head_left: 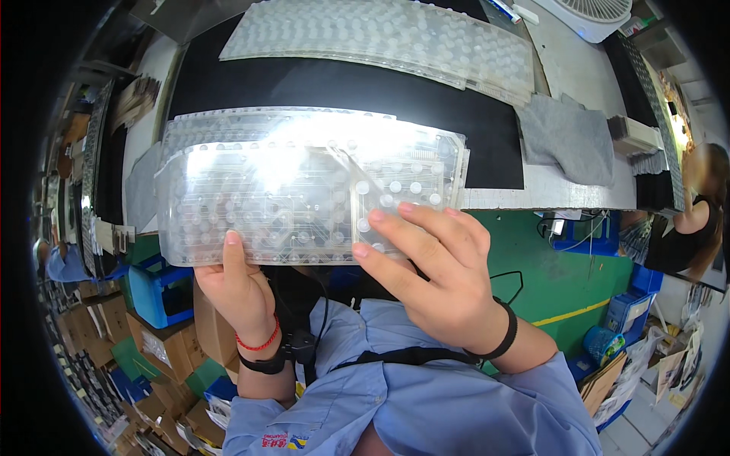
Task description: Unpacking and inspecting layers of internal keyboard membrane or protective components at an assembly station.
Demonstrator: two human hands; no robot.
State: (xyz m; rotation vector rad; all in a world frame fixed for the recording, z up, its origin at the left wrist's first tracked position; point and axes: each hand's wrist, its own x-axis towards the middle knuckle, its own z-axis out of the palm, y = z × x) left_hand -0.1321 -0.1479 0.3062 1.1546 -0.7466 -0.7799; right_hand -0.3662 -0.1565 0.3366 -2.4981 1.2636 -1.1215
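Note:
A clear keyboard membrane sheet (pixel 251 190) with fine printed lines and round pads is tilted up in front of me, strong glare across its upper part. My left hand (pixel 239 285) grips its near edge, thumb on top and the other fingers mostly hidden beneath. My right hand (pixel 441 254) lies over the right part, fingers bent and fingertips on the film; its thumb is mostly hidden at the near edge. A slim pale shape (pixel 357 169) runs up from the right fingertips; I cannot tell if it is a tool or a film fold. Behind lie more membrane sheets (pixel 182 131).
Another stack of clear membrane sheets (pixel 380 42) lies on the black mat (pixel 487 140) at the back. A grey cloth (pixel 566 140) and a white fan (pixel 597 15) are to the right. Cardboard boxes (pixel 163 338) and a blue stool (pixel 156 292) stand at the lower left. Another person (pixel 699 220) sits at far right.

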